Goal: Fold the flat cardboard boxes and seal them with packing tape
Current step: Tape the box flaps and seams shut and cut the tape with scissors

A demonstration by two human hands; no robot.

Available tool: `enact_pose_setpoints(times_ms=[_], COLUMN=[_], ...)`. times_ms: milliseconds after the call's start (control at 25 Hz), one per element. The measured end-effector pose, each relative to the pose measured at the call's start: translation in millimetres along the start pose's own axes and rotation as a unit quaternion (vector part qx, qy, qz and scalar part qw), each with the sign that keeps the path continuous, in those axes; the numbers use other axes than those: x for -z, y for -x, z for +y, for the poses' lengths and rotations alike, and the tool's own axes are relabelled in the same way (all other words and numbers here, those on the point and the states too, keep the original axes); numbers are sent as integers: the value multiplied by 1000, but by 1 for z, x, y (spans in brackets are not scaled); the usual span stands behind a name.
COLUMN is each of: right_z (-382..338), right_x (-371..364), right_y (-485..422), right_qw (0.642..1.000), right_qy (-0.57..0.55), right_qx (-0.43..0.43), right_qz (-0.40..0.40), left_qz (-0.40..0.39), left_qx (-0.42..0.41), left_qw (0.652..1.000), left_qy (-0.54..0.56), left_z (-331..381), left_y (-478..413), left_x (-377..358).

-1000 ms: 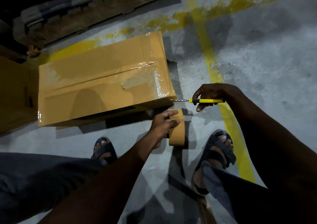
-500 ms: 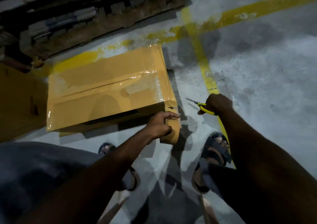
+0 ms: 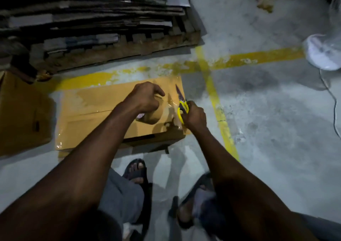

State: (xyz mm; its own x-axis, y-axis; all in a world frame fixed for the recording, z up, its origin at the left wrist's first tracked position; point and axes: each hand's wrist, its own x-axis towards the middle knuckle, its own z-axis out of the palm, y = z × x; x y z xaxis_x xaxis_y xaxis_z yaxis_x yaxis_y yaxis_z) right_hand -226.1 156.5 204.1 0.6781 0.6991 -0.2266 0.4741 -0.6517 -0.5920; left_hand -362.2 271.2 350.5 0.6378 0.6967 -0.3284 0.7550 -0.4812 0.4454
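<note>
Floor (image 3: 258, 120): concrete with yellow lines; everything is sitting on it, no worktop.
Pallet stack (image 3: 92, 19): flat cardboard sheets piled at the back, well apart from the hands.
Box (image 3: 96, 119): folded, lying on the floor just ahead of the person's feet, top glossy with tape. Contents: closed up, can't tell.
Second box (image 3: 22, 115): at the left edge, just beside the first; inside not visible.
Handling: likely light and fairly stiff, but panels should buckle under point load and the taped face looks slippery, so I'd be gripping edges or corners.
Left hand (image 3: 145, 100): over the box top, grip curled on the tape roll (image 3: 150, 118).
Right hand (image 3: 194, 116): at the box's right end, grip pressed together around yellow-handled scissors (image 3: 181, 106), blades pointing away.
</note>
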Motion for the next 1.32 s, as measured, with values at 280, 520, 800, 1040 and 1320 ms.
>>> enact_pose_setpoints(times_ms=[280,520,800,1040,1320], right_z=[-42,-22,38,51,56], right_x=[-78,-66,-33,-54,-76], right_y=[-20,-12,14,20,26], right_qw=[991,1000,898,909,882], right_qy=[126,-12,-402,-380,-415], right_qx=[52,18,-177,-173,-221], right_qz=[-12,-7,5,-20,35], left_qz=[38,-14,-70,-64,-72], left_qx=[-1,31,24,24,7], left_qw=[999,997,995,997,997], left_qy=[-4,-67,-74,-30,-8], left_z=[-31,-68,-64,-56,-36], left_y=[-23,-29,-40,-44,-49], left_x=[13,30,17,15,9])
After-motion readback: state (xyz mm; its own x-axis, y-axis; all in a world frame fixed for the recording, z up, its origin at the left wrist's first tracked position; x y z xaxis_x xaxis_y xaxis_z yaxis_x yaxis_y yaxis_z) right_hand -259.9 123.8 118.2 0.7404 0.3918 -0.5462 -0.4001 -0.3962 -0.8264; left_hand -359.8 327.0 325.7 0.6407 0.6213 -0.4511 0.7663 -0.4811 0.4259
